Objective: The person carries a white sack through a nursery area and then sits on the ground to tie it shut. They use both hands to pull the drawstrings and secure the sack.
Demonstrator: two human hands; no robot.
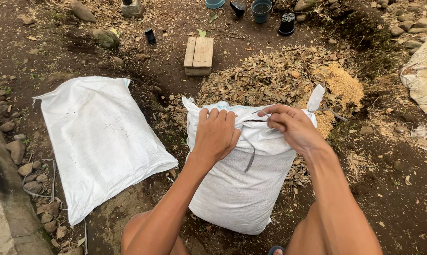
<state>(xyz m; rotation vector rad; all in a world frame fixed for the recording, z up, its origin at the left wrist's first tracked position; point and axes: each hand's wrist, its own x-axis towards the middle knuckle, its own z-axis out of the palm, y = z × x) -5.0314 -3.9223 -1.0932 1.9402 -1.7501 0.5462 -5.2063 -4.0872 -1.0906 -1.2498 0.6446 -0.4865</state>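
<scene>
**Filled sack being closed at the mouth**

A full white woven sack [242, 184] stands upright on the bare soil, between the person's knees and just in front of a heap of dry leaves and husk [289, 75]. Its top edge is gathered and folded over. The left hand [217, 134] lies on the folded mouth with its fingers curled over the edge, its grip closed on the sack cloth and pressing it down. The right hand [293, 126] pinches a thin grey strip [251, 158] at the mouth; the grip is narrow, thumb against fingers, and the loose end of the strip hangs down the front of the sack.

Judging from how things lie, the filling looks done, since the sack bulges and stands by itself. The closing appears to be under way: the mouth is bunched near the middle, yet one corner of cloth [316, 97] sticks up at the far right, and no finished knot can be seen.

A second white sack [100, 141] lies flat to the left. A small wooden stool [199, 55] stands beyond the heap, with dark plastic pots [261, 10] further back.
</scene>
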